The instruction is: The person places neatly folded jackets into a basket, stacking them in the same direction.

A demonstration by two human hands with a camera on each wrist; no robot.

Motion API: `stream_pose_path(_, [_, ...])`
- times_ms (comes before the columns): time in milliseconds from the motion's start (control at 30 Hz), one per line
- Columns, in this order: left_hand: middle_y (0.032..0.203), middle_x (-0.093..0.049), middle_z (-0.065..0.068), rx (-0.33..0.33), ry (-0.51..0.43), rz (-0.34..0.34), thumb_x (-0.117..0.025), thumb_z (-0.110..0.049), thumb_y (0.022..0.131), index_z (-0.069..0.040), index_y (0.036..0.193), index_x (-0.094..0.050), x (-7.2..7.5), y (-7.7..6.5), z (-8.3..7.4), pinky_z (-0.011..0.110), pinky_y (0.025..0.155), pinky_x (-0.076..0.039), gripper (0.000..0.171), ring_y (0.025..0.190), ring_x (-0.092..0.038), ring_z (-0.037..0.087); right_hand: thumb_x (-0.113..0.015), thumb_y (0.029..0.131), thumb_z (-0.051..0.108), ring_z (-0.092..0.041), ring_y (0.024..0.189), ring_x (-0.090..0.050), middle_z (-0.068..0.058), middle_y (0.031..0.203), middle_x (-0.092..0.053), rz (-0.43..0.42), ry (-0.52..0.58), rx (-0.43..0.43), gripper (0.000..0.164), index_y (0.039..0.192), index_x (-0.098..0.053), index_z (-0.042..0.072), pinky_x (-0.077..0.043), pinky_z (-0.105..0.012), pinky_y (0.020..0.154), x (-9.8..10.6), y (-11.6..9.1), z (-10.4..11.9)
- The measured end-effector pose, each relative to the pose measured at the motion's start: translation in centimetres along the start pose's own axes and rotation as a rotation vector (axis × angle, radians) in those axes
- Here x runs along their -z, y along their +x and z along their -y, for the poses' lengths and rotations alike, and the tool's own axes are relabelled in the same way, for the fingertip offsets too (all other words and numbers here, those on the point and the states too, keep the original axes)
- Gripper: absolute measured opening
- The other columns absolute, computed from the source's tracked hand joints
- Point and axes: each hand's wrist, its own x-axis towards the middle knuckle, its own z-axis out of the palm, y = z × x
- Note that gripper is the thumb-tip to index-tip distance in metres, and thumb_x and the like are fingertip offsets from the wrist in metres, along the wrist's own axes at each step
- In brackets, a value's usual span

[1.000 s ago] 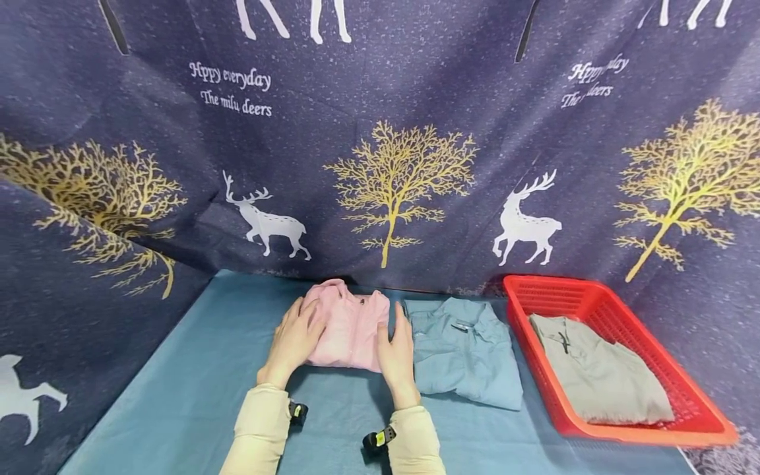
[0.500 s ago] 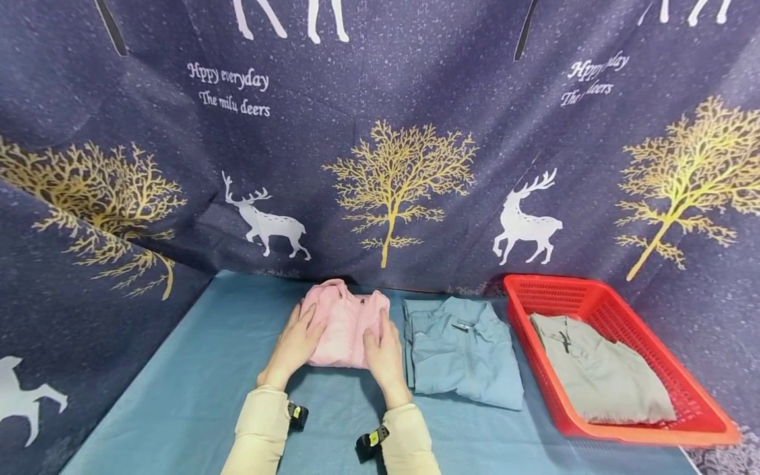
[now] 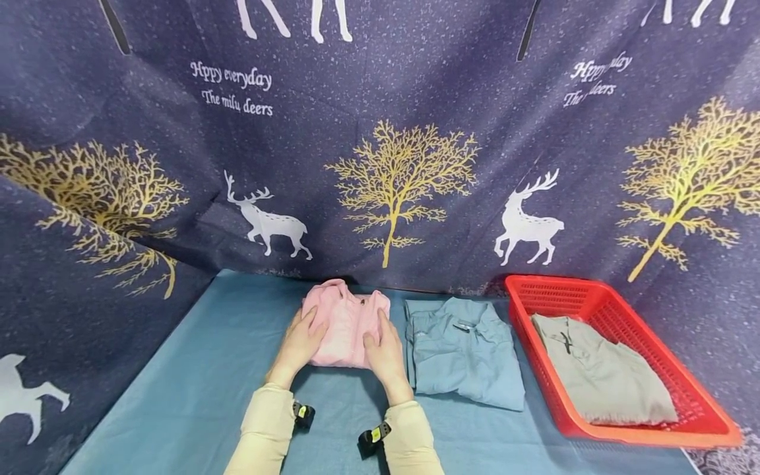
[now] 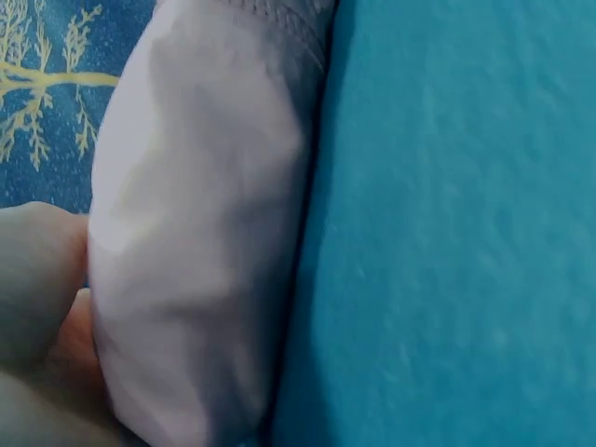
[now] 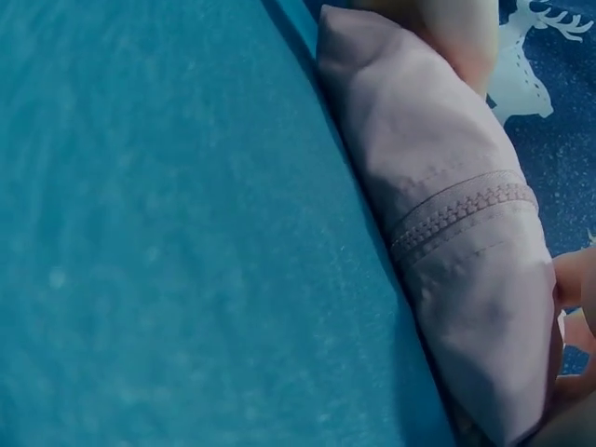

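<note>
A folded pink zip-up jacket (image 3: 341,330) lies at the back of the blue-covered table in the head view. My left hand (image 3: 299,343) rests on its left part, and my right hand (image 3: 384,353) lies on its right edge, each with the thumb on the upper face. The fingers look fairly straight; some tips are hidden. Seen from the left wrist, the jacket's thick front edge (image 4: 200,242) meets the table, with my thumb (image 4: 37,279) against its top. In the right wrist view the zipper (image 5: 466,216) crosses that edge, and fingers (image 5: 577,279) touch the upper side.
Just right of the jacket is a folded blue-grey shirt (image 3: 466,359). Beyond it stands a red plastic basket (image 3: 549,389) holding a folded grey-green shirt (image 3: 600,376). A dark blue curtain (image 3: 415,86) with deer and trees hangs behind the table (image 3: 196,382).
My right hand has moved left, from beside the pink jacket onto its right edge. My left hand has stayed on the left part with only a slight shift. The jacket lies in place.
</note>
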Motion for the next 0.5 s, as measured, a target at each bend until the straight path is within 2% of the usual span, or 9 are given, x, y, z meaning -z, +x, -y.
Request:
stream_pose_path(100, [0.149, -0.024, 0.038, 0.016, 0.013, -0.016, -0.055, -0.028, 0.099, 0.003, 0.144, -0.043, 0.1, -0.2, -0.5, 0.063, 0.108, -0.024, 0.057, 0.133, -0.027, 0.058, -0.061, 0.09, 0.01, -0.043, 0.13, -0.043, -0.026, 0.141, -0.046, -0.008, -0.003, 0.001, 0.061, 0.148, -0.042, 0.006, -0.034, -0.055, 0.105, -0.1, 0.1, 0.2])
stream_pose_path(367, [0.151, -0.026, 0.034, 0.091, 0.024, -0.02, -0.055, -0.035, 0.098, -0.003, 0.145, -0.046, 0.2, -0.5, -1.6, 0.068, 0.103, -0.027, 0.058, 0.134, -0.029, 0.055, -0.064, 0.087, 0.005, -0.041, 0.127, -0.047, -0.024, 0.138, -0.05, -0.048, 0.026, -0.011, 0.06, 0.145, -0.047, 0.006, -0.037, -0.053, 0.103, 0.0, 0.1, 0.6])
stream_pose_path(500, [0.151, -0.027, 0.032, 0.089, 0.034, -0.033, -0.055, -0.036, 0.098, -0.005, 0.144, -0.048, 0.0, -0.6, -1.8, 0.069, 0.101, -0.029, 0.056, 0.131, -0.032, 0.055, -0.064, 0.086, 0.005, -0.039, 0.127, -0.048, -0.022, 0.137, -0.052, -0.063, 0.024, -0.015, 0.06, 0.143, -0.049, 0.007, -0.038, -0.051, 0.103, 0.0, 0.1, 0.7])
